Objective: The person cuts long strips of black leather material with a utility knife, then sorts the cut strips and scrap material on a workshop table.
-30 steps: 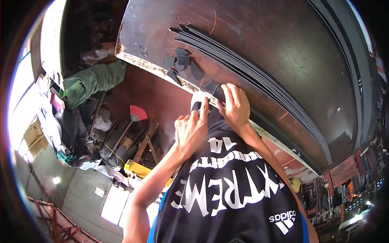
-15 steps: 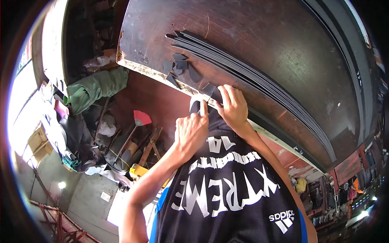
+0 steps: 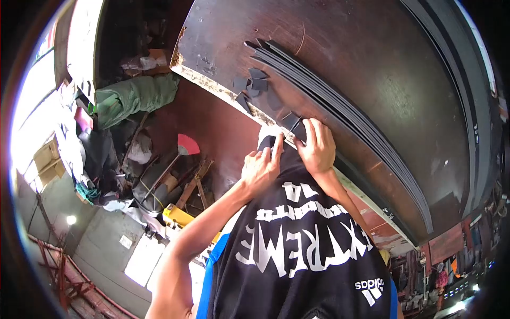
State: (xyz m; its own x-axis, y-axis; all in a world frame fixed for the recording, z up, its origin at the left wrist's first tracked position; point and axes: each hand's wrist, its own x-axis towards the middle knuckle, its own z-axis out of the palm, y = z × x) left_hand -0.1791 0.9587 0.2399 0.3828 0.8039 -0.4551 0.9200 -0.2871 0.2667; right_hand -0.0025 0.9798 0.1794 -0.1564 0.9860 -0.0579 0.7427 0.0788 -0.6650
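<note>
Hands barely shift from a second ago. The left hand (image 3: 260, 169) is clenched on the white-handled blade (image 3: 272, 133), and the right hand (image 3: 317, 150) presses flat fingers on the dark strip (image 3: 293, 121) at centre frame, on the table (image 3: 223, 32) edge. The cutting looks mid-stroke.

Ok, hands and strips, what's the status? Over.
Left hand shut on knife, blade at table edge. Right hand flat on dark strip piece. Cut scraps and long strips close by, clear of the blade.

Worn brown table (image 3: 372, 53) — long dark strips (image 3: 340, 106) and small offcuts (image 3: 258, 84) lie on it.
</note>
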